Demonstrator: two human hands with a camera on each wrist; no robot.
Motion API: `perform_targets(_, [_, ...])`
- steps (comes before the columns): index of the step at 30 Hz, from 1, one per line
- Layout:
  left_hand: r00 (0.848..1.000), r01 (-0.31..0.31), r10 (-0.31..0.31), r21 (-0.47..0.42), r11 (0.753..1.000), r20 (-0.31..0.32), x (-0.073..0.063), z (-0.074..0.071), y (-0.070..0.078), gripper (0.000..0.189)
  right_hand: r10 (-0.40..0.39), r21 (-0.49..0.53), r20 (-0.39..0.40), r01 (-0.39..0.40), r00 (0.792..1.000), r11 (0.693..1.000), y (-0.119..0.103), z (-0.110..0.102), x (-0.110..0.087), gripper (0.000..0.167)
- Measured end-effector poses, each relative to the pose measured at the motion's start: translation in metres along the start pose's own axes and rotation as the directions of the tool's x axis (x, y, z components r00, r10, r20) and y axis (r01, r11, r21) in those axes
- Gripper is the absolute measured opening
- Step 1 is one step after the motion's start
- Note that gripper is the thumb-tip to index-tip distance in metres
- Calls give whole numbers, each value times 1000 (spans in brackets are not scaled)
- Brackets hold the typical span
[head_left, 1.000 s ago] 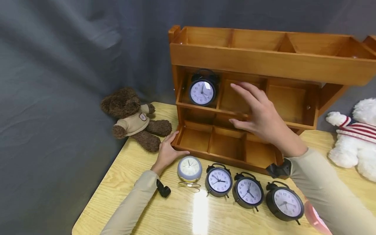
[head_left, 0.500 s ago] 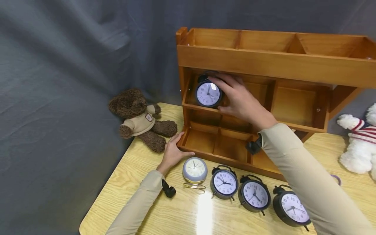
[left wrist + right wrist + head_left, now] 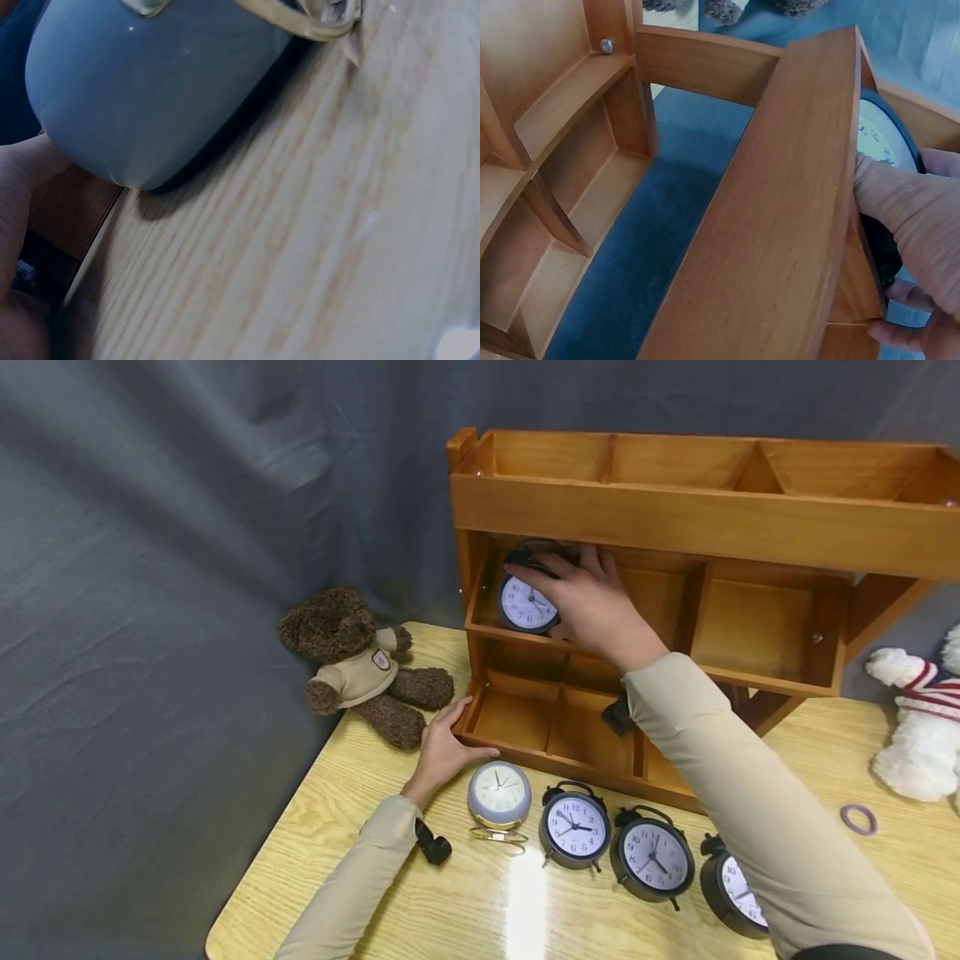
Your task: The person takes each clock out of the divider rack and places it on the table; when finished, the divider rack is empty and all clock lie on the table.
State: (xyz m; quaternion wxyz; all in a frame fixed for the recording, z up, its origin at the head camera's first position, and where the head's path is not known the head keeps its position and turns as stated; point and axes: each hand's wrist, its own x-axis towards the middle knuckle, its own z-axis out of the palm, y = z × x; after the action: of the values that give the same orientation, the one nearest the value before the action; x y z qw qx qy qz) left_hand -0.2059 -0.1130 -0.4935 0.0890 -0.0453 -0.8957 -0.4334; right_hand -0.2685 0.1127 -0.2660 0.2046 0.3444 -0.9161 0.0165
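Note:
In the head view a black twin-bell alarm clock stands in the left compartment of the middle tier of a wooden shelf rack. My right hand grips its right side, covering part of the dial. The right wrist view has the thumb of that right hand over the clock's face. My left hand rests at the rack's lower left corner, thumb spread along the front edge and fingers up the side. Close beside that thumb is a grey-blue round clock, large in the left wrist view.
Along the rack's front on the table stand several black alarm clocks, the rightmost partly behind my right sleeve. A brown teddy bear sits at the left, a white bear at the right. A purple ring lies near the right sleeve.
My right hand has moved left from in front of the middle compartment to the alarm clock and taken hold of it. The left hand keeps its place; the view has shifted slightly.

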Motion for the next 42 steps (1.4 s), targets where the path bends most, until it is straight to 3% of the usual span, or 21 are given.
perform_targets(4, [1000, -11, 11, -5, 1000, -4, -1, 2, -1, 96, 3, -11, -11, -3, 1000, 1000, 2, 0, -1, 96])
perform_targets(12, [1000, -23, 23, 2, 1000, -10, -1, 1, -3, 95, 7, 92, -82, 1, 997, 996, 5, -11, -12, 100])
perform_targets(22, [1000, -17, 17, -7, 1000, 1, -1, 2, -2, 96, -22, 119, -120, 37, 992, 992, -1, -36, -42, 102])
perform_targets(31, [1000, -16, 16, -3, 1000, 19, 0, -1, -1, 96, -11, 225, -106, 35, 994, 974, 7, -63, -98, 97])
perform_targets(42, [999, -3, 3, 11, 1000, 39, -4, -2, -1, 97, 80, 312, -67, -55, 995, 948, 28, -78, -183, 101])
